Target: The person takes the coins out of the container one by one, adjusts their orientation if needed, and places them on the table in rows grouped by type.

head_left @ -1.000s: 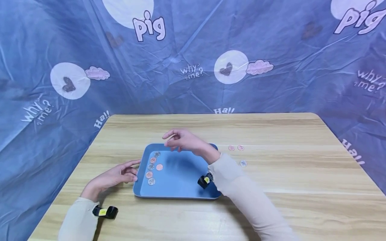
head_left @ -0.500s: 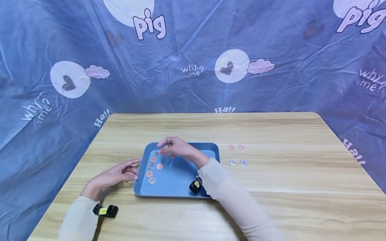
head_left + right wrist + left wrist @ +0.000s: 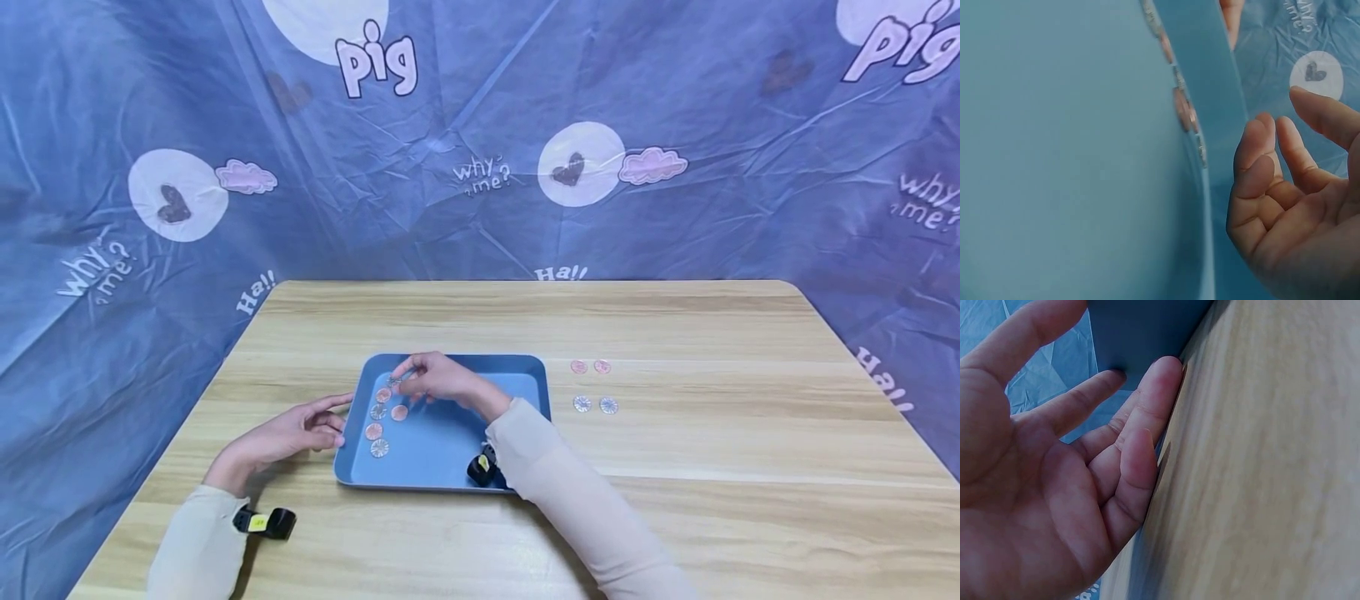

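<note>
A blue tray (image 3: pixel 450 487) lies on the table. Several small coin-like discs, silver ones (image 3: pixel 379 448) and copper-coloured ones (image 3: pixel 399 412), lie flat along its left side. My left hand (image 3: pixel 292 435) touches the tray's left wall with its fingertips; the left wrist view shows its other fingers loosely bent by the tabletop. Over the tray's upper-left corner is my right hand (image 3: pixel 442 379), fingers loosely bent, fingertips close to the topmost silver disc, which they partly cover. In the right wrist view, nothing shows between the right fingers (image 3: pixel 1254 175).
Right of the tray, two copper-coloured discs (image 3: pixel 591 367) and two silver discs (image 3: pixel 596 405) lie on the wooden table (image 3: pixel 712 433). A blue printed cloth (image 3: pixel 420 225) hangs behind and around the table. Black wrist cameras sit at both cuffs.
My right hand has come down and nearer over the tray's upper-left corner. The sleeve moved left, uncovering a second silver disc on the table. The left hand stays at the tray's wall.
</note>
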`<state>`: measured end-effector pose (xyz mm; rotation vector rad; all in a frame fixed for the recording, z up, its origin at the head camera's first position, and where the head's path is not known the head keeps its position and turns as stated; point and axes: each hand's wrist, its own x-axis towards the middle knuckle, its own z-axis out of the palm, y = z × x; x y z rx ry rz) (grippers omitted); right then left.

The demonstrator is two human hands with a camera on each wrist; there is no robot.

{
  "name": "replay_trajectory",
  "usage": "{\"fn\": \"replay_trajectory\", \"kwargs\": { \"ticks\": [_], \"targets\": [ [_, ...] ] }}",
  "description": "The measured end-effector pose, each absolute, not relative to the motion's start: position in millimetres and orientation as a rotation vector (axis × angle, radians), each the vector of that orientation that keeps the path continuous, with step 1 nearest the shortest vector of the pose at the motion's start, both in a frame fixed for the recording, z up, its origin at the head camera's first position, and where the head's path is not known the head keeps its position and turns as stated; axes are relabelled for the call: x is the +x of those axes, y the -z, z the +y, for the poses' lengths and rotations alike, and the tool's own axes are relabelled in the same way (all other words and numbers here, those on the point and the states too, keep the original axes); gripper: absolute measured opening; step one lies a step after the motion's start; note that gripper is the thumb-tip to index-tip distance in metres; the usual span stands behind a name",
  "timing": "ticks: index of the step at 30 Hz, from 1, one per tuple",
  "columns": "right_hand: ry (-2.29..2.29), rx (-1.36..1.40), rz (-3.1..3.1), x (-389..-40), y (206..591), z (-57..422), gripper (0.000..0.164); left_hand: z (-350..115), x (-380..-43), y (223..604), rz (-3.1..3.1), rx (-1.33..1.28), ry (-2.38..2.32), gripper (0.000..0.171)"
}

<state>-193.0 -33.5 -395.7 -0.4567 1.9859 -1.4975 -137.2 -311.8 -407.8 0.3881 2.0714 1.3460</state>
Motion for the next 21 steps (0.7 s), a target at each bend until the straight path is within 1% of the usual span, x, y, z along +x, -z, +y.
{"fn": "replay_trajectory", "kwargs": {
  "ticks": [6, 15, 21],
  "targets": [
    [1.437, -0.434, 2.005, -193.3, 403.3, -35.4, 0.025, -311.3, -137.1, 407.9, 2.055, 0.417, -1.368, 0.078],
    [1.382, -0.474, 2.042, -191.1, 407.8, -39.2, 0.03, -309.6, -135.2, 406.1, 2.012, 0.411, -1.412, 0.079],
    [1.307, -0.509, 2.082, -190.8, 410.2, -42.7, 0.025, -309.9, -135.2, 406.0, 2.005, 0.418, -1.419, 0.078]
  ]
}}
